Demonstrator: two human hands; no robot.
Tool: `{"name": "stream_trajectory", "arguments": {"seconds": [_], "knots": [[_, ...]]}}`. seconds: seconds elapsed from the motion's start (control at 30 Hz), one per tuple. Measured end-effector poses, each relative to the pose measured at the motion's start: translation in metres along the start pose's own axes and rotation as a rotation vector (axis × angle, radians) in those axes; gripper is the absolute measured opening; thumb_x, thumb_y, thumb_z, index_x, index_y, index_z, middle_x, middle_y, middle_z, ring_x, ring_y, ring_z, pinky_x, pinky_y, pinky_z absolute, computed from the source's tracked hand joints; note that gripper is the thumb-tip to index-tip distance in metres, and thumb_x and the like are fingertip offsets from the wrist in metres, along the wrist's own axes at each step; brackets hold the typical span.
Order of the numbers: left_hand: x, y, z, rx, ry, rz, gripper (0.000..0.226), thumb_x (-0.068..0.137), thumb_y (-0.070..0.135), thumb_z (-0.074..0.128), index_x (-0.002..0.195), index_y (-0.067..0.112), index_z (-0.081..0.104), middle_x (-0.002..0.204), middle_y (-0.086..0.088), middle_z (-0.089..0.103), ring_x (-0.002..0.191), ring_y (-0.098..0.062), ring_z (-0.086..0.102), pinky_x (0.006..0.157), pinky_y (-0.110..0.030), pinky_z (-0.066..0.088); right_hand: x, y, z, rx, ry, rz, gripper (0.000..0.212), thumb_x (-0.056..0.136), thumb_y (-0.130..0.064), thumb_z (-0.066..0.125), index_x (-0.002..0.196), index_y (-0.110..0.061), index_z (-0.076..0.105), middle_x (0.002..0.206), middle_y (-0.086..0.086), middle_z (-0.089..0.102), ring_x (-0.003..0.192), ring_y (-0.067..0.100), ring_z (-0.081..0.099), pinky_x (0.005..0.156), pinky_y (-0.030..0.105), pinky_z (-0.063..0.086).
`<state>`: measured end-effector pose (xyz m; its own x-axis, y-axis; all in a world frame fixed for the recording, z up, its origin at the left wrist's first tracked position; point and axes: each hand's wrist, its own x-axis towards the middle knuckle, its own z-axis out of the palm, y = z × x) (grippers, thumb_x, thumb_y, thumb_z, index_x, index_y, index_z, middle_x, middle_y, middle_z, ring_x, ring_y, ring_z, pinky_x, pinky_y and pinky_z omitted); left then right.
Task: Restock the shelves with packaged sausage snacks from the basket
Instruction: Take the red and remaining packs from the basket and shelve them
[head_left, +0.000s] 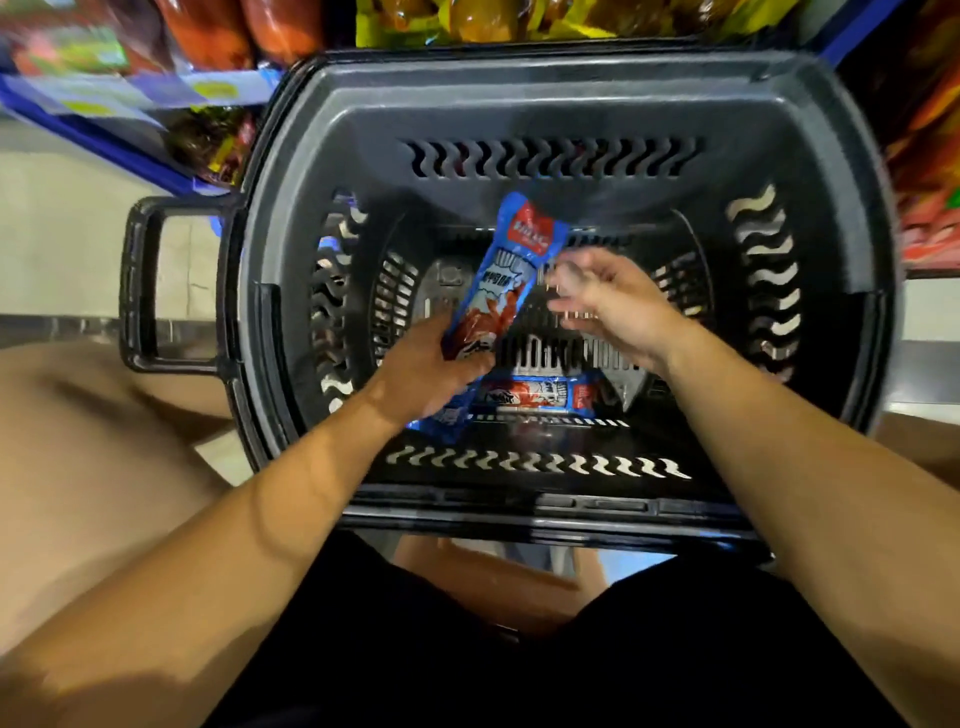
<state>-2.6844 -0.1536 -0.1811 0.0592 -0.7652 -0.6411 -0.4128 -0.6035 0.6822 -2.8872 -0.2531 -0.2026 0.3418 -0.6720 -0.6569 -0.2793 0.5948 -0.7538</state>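
Here, inside a black plastic basket (566, 98), a person's left hand (431, 364) grips the lower end of a blue sausage snack pack (506, 275), fingers curled round it, holding it tilted so its red-labelled top points toward the basket's far wall. The right hand (613, 301) hovers just beside the pack's upper half, fingers loosely spread and holding nothing; motion blur softens the fingertips. A second blue pack (545, 395) lies flat on the basket floor near the near wall, partly under the left hand. The basket's side handle (140, 286) juts out at the left rim. Beyond the far rim, shelves (104, 111) with blue edging carry blurred orange, red and yellow packets (467, 21). The person's black shorts (571, 660) fill the foreground below the basket's near rim.
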Motion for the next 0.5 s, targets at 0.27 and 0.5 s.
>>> {"name": "stream_trajectory", "arguments": {"seconds": [0.27,0.5], "knots": [[0.011,-0.025,0.002,-0.163,-0.001,-0.124,0.027,0.087,0.013,0.070,0.114,0.009,0.064,0.099,0.004,0.072,0.088,0.000,0.068,0.076,-0.014,0.049,0.057,0.102,-0.015,-0.590,-0.090,0.347,0.046,0.088,-0.031,0.074,0.129,-0.014,0.059,0.119,0.003,0.062,0.111,0.021,0.058,0.105,0.030,0.043],[0.024,-0.035,0.002,-0.335,0.034,-0.198,0.030,0.083,0.006,0.073,0.110,0.003,0.063,0.098,-0.007,0.071,0.093,-0.030,0.062,0.082,-0.033,0.047,0.090,0.150,-0.012,-0.901,-0.206,0.417,0.050,0.088,-0.014,0.069,0.136,-0.007,0.055,0.135,0.018,0.059,0.121,0.033,0.058,0.104,0.041,0.047]]}}
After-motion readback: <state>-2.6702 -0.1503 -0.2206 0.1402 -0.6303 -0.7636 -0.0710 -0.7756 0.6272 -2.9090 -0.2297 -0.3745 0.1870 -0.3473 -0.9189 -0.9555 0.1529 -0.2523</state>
